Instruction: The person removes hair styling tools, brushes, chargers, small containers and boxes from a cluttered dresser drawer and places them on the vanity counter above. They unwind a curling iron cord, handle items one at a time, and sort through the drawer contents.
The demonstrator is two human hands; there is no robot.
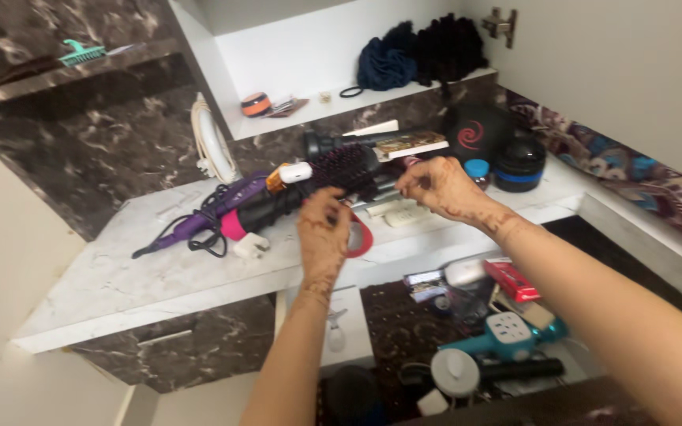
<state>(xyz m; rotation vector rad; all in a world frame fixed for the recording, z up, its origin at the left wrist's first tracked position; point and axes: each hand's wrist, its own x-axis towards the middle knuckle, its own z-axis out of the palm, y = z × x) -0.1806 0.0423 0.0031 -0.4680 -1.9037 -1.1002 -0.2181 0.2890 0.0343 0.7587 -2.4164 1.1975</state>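
My left hand (323, 233) hovers over the white marble counter (136, 272) with its fingers curled. A red ring (362, 237) shows at its thumb side and seems to be held there. My right hand (438, 187) is a little higher and to the right, fingertips pinched together, with nothing visible in the pinch. Just behind both hands lies a black hot-air brush (341, 170) with a pink band. Its bristled head is between the two hands.
A purple hair tool (226, 199), a white plug (250, 246) and a coiled white cable (211, 142) lie on the left. A black pouch (475, 130) and a black jar (518, 164) stand at the right. Below, an open drawer (404, 323) holds a red box (512, 281) and a teal device (507, 331).
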